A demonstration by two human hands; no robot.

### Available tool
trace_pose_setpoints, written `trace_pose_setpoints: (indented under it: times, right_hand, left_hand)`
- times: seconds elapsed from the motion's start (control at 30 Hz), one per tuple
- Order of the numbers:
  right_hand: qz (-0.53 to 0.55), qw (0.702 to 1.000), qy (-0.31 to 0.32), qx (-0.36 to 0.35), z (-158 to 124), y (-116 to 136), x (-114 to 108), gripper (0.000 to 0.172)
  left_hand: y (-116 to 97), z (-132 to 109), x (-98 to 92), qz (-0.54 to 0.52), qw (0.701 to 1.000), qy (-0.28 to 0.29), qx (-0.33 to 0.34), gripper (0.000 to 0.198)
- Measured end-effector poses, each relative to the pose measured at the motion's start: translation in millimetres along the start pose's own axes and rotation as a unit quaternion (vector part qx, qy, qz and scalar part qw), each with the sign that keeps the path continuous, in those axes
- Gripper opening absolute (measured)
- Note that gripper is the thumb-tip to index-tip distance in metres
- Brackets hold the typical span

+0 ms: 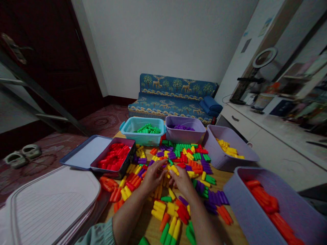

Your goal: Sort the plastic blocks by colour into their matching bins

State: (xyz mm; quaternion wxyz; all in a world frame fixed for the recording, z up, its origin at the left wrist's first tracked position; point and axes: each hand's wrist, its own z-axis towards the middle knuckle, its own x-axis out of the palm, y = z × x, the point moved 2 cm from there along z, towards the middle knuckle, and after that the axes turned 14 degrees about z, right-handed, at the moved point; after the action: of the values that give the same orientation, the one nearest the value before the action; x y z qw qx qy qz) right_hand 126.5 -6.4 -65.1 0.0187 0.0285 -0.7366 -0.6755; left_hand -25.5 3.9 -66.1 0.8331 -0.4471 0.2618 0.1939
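Many bullet-shaped plastic blocks in yellow, red, orange, green and purple are strewn over a wooden table [143, 224]. Over the middle of the pile, my right hand [182, 178] has its fingers closed around a few yellow blocks [174, 169]. Just left of it is my left hand [153, 175], its fingers curved and its thumb apart, with nothing plainly held between them. Nearer to me lie joined yellow blocks [158, 210] and a green-and-yellow row of blocks [170, 232]. My fingers hide part of the pile beneath them.
Tubs ring the pile: a light-blue tub [143, 139] of green blocks, a purple tub [185, 136] of purple ones, a tub [219, 160] of yellow, and a near-right tub [235, 189] of orange-red. An open case [131, 146] holds red blocks. A pink-white case [51, 204] lies left.
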Motion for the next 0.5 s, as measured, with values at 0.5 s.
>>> trace_pose_setpoints:
  times: [0.5]
  right_hand:
    - [0.462,0.836,-0.269,-0.121,33.3,97.8,-123.7,0.017]
  left_hand:
    - [3.4,1.5,0.8,0.045,0.999,0.022,0.006,0.029]
